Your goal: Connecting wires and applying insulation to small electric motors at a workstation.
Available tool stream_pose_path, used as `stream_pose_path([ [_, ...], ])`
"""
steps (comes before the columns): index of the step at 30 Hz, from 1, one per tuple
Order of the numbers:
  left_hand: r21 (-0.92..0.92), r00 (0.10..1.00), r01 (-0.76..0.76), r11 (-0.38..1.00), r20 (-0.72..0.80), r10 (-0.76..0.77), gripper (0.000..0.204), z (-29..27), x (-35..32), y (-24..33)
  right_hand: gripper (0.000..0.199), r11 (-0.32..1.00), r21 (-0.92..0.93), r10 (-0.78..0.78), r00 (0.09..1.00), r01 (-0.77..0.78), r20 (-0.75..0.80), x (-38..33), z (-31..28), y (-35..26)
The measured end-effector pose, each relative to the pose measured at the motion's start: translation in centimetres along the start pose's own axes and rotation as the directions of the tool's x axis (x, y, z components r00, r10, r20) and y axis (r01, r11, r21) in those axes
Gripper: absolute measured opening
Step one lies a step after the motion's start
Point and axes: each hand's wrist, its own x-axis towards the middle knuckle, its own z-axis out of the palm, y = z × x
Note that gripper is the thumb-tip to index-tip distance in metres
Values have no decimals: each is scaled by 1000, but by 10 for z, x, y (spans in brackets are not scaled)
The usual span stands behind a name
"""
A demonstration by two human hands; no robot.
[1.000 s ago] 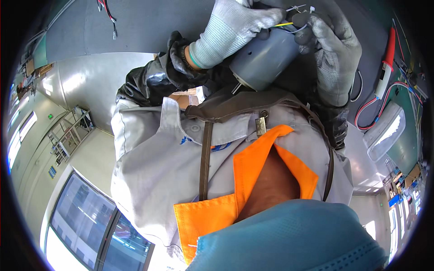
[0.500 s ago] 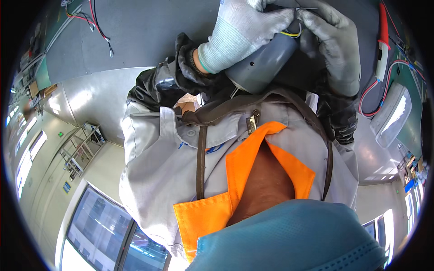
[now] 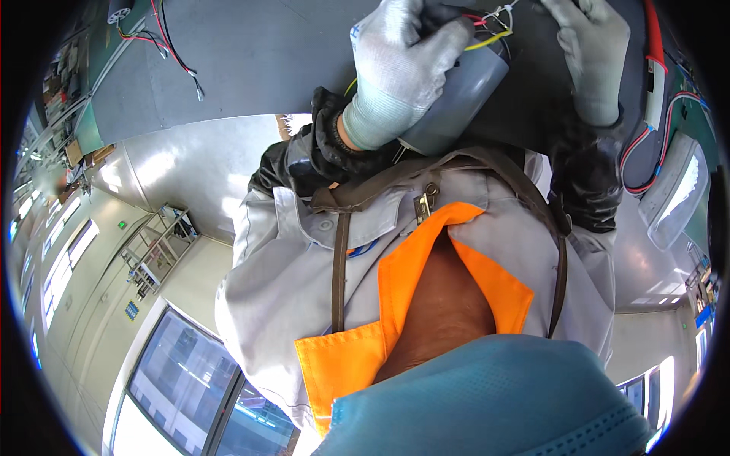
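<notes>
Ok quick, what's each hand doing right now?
Left hand: closed around the grey cylinder.
Right hand: at the wires; grip cannot be told.

Two gloved hands (image 3: 399, 68) (image 3: 589, 53), one grey cylinder (image 3: 456, 95), one red-handled tool (image 3: 652, 64), one translucent plastic cover (image 3: 673, 190).

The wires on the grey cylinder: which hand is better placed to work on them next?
Probably the right hand: its fingers are beside the wires, while the left hand is wrapped around the grey cylinder.

Pale grey knit gloves on the left hand (image 3: 399, 64) and right hand (image 3: 589, 53); a grey cylinder (image 3: 456, 99) — yellow and red wires (image 3: 487, 34); dark grey surface (image 3: 258, 61); orange collar (image 3: 395, 281).
</notes>
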Motion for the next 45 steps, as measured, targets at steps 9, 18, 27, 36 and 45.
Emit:
stream_pose_path([
  [9, 184, 990, -140, 973, -1, 143, 17, -13, 8, -13, 6, 960, -230, 169, 985, -158, 27, 9, 10, 50],
  [18, 312, 845, -498, 809, 386, 371, 20, 1, 34, -17, 14, 950, 168, 251, 963, -265, 100, 5, -2, 29],
  [27, 280, 305, -952, 123, 900, 310, 20, -11, 43, 17, 38, 764, 268, 492, 798, -588, 349, -68, -43, -30],
  [36, 190, 202, -979, 70, 931, 302, 29, 4, 48, 23, 20, 648, 616, 99, 852, -448, 515, 6, -8, -4],
  [45, 272, 391, -912, 309, 805, 447, 25, -12, 69, 47, 43, 738, -664, -85, 993, 121, 87, -95, -96, 41],
])
